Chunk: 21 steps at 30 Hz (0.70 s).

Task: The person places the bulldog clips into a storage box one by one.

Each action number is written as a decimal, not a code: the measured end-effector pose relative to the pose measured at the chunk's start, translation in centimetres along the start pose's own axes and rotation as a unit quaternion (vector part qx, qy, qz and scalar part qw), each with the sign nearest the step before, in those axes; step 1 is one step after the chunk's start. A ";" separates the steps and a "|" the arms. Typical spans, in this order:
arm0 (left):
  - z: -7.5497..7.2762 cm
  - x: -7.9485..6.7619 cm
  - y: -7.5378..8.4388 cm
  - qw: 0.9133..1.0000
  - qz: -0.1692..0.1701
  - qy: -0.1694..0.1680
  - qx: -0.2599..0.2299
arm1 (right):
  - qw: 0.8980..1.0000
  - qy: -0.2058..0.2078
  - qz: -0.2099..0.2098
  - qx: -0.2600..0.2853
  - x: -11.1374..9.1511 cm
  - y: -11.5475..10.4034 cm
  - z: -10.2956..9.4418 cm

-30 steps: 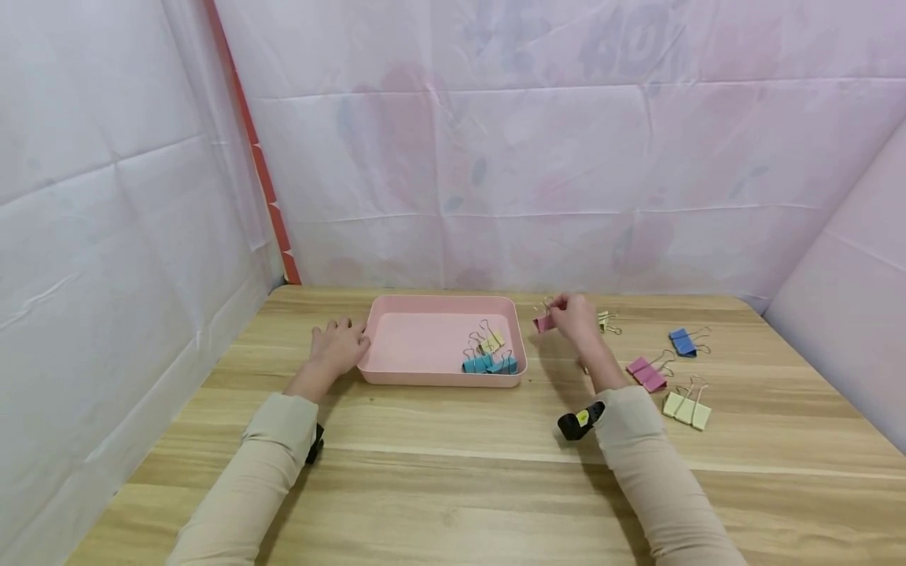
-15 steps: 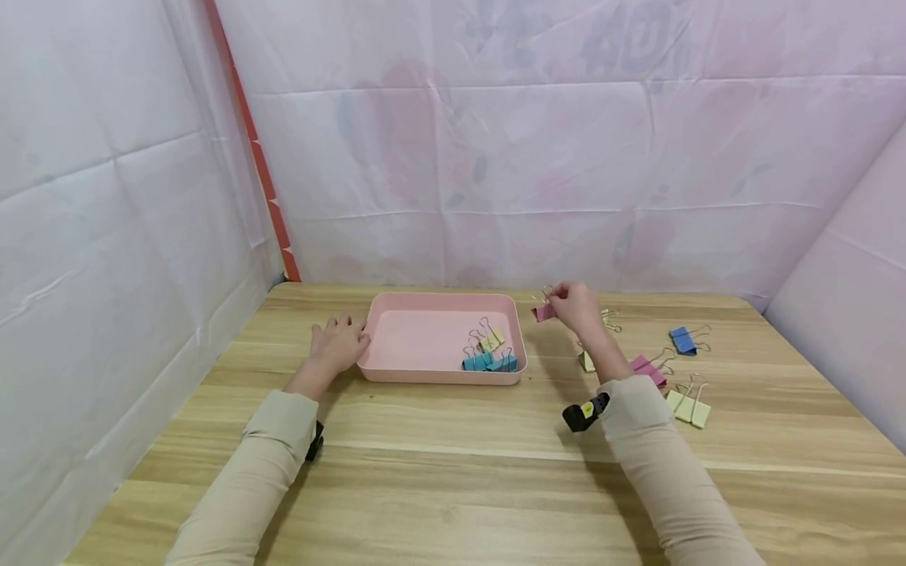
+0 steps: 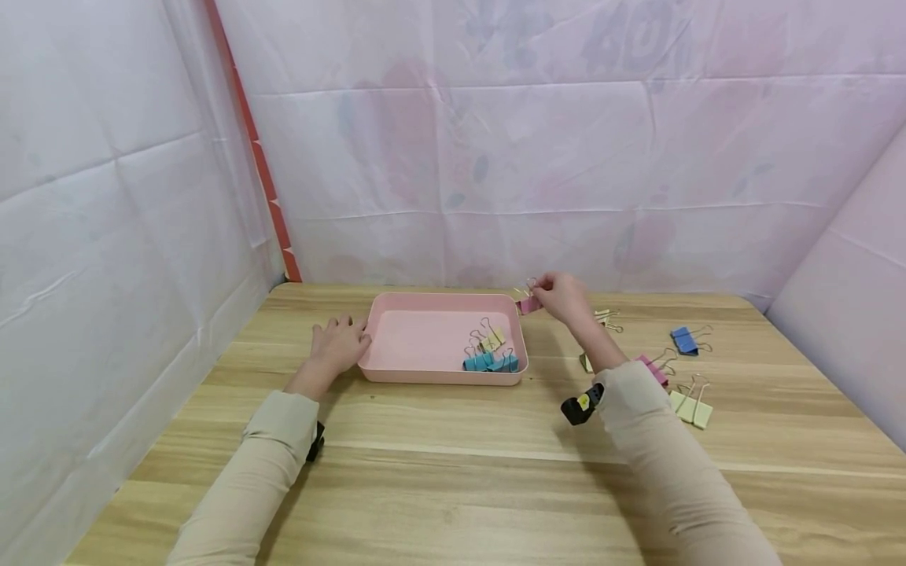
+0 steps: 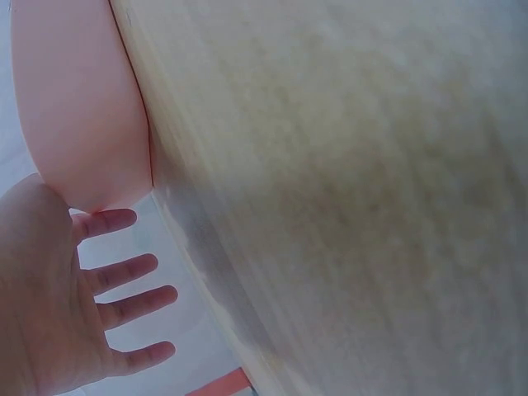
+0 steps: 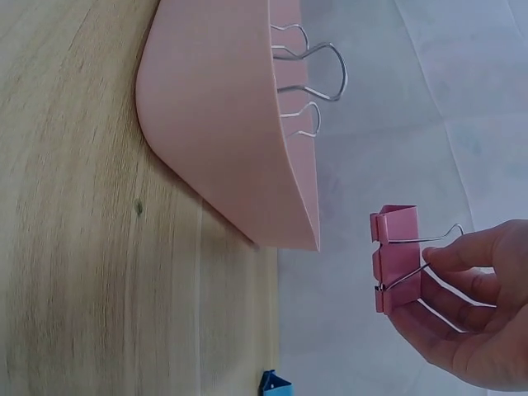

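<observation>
A pink binder clip (image 3: pixel 528 304) is pinched by its wire handle in my right hand (image 3: pixel 564 300), raised beside the tray's far right corner. The right wrist view shows the same binder clip (image 5: pixel 398 260) up off the table, thumb and fingers on its handles. My left hand (image 3: pixel 336 344) rests against the left end of the pink tray (image 3: pixel 439 377). In the left wrist view, that hand (image 4: pixel 49 297) has its fingers spread, the tray wall (image 4: pixel 82 107) touching it. Inside the tray, at the right, lie a yellow binder clip (image 3: pixel 492 339) and two teal ones (image 3: pixel 478 362).
Right of the tray lie more binder clips: a blue one (image 3: pixel 684 341), a pink one (image 3: pixel 653 369) partly behind the right sleeve, a large pale yellow one (image 3: pixel 690 409) and smaller yellowish ones (image 3: pixel 604 316) near the right forearm. A cloth wall (image 3: pixel 453 196) stands behind the table.
My right hand has lifted the pink binder clip and carried it left, from the table side to the tray's right edge. The left hand stays at the tray.
</observation>
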<state>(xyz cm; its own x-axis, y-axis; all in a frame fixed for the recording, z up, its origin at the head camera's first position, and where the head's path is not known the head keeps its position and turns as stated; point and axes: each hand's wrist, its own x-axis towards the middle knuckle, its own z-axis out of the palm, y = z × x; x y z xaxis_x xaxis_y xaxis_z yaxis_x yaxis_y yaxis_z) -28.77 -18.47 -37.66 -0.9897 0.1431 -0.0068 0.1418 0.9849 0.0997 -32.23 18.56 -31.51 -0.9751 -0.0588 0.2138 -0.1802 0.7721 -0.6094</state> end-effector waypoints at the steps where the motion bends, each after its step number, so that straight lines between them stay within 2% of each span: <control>1: 0.0 0.0 0.0 1.000 0.000 0.000 -0.001 | 1.000 -0.003 -0.001 -0.001 0.1 -0.2 0.1; 15: 0.0 -0.1 0.1 1.000 -0.004 0.000 -0.010 | 0.999 -0.024 -0.021 0.008 0.4 -1.5 2.1; 21: 0.0 -0.2 0.1 1.000 -0.003 0.001 -0.011 | 0.999 -0.043 -0.012 0.008 0.5 -1.7 2.8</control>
<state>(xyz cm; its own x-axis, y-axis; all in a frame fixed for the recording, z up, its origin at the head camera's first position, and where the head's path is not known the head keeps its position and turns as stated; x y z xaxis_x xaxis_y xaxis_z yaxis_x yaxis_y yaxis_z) -28.54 -18.42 -37.63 -0.9906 0.1366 -0.0052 0.1350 0.9835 0.1207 -32.78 15.38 -32.51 -0.9777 -0.1320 0.1636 -0.2057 0.7602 -0.6163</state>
